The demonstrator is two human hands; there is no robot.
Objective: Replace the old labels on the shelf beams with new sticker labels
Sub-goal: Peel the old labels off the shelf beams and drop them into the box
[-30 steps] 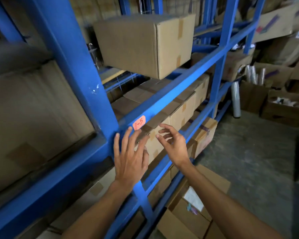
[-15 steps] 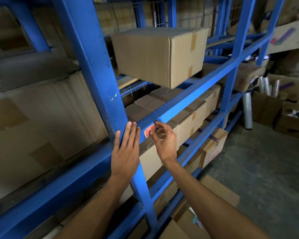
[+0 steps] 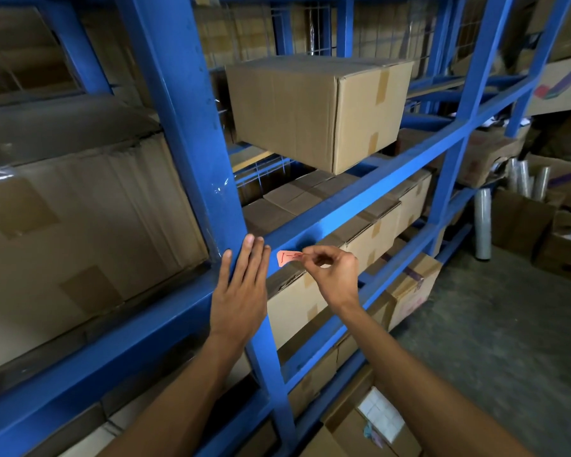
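A small orange label (image 3: 288,258) with red handwriting sits on the blue shelf beam (image 3: 370,189), just right of the blue upright post (image 3: 192,133). My right hand (image 3: 332,275) pinches the label's right end between thumb and fingertips; that end looks lifted off the beam. My left hand (image 3: 241,291) lies flat with fingers together against the post, just left of the label, holding nothing.
A large cardboard box (image 3: 317,110) rests on the shelf above the beam. Rows of taped cartons (image 3: 373,232) fill the level below. An open box (image 3: 360,430) stands on the floor under my right arm. Film rolls (image 3: 483,222) and boxes line the concrete floor at right.
My right hand came up from below the beam and pinched the label's right end. My left hand slid up and flattened against the post. The camera moved closer.
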